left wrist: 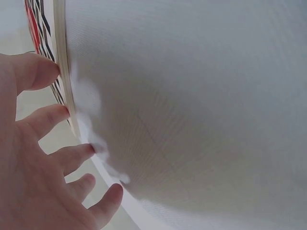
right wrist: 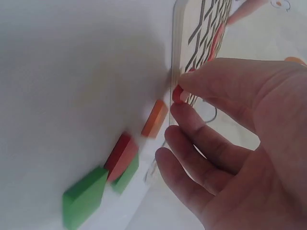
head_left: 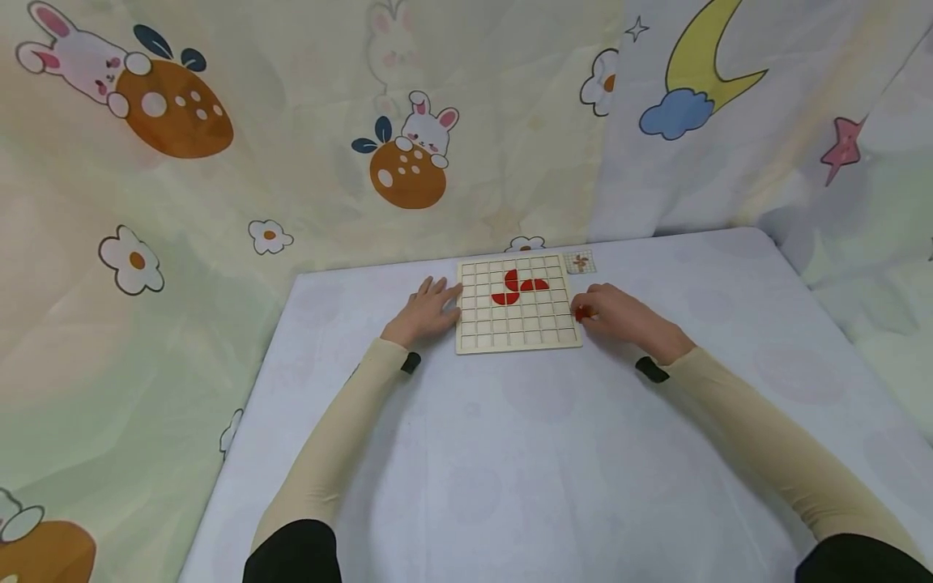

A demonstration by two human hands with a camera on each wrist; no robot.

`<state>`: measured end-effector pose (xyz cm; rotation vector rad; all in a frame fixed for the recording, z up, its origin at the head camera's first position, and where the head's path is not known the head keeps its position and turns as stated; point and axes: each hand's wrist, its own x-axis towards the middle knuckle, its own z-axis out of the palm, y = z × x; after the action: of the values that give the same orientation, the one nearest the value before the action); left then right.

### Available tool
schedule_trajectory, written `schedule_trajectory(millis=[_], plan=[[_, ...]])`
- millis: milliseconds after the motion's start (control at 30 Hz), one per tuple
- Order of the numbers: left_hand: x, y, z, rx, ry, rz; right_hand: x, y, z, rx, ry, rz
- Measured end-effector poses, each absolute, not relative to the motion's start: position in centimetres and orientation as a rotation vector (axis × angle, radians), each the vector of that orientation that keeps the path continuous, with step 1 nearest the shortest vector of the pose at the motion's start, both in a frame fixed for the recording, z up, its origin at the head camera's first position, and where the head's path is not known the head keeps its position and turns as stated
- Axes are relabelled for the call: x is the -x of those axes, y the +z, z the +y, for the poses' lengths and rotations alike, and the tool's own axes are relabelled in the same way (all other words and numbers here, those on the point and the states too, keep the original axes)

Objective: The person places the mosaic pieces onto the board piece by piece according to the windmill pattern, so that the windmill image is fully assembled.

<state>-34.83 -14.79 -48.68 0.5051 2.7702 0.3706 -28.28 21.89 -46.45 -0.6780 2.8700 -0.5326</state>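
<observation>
A pale wooden grid board (head_left: 543, 330) lies on the white table, with red quarter-round pieces (head_left: 535, 285) paired into half discs near its upper middle. My left hand (head_left: 425, 312) has its fingers spread at the board's left edge; in the left wrist view the thumb and a fingertip (left wrist: 61, 111) rest against that edge. Beside the opposite edge, my right hand (head_left: 619, 314) pinches a small red piece (right wrist: 178, 94) between thumb and index finger, its other fingers loosely bent. Below them in the right wrist view lie an orange block (right wrist: 154, 119), a red block (right wrist: 122, 155) and green blocks (right wrist: 85, 197).
A small card (head_left: 580, 261) with a gridded pattern picture lies by the board's top right corner. Behind the table (head_left: 474, 453) hangs a printed cloth (head_left: 306, 162) with rabbits and flowers. In the head view the right hand mostly hides the loose blocks.
</observation>
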Motion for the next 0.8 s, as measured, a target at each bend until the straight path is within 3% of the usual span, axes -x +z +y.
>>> schedule_trajectory(millis=[800], plan=[[35.1, -48.8, -14.8, -0.491, 0.399, 2.773, 33.1, -47.2, 15.5, 0.749, -0.398, 2.862]])
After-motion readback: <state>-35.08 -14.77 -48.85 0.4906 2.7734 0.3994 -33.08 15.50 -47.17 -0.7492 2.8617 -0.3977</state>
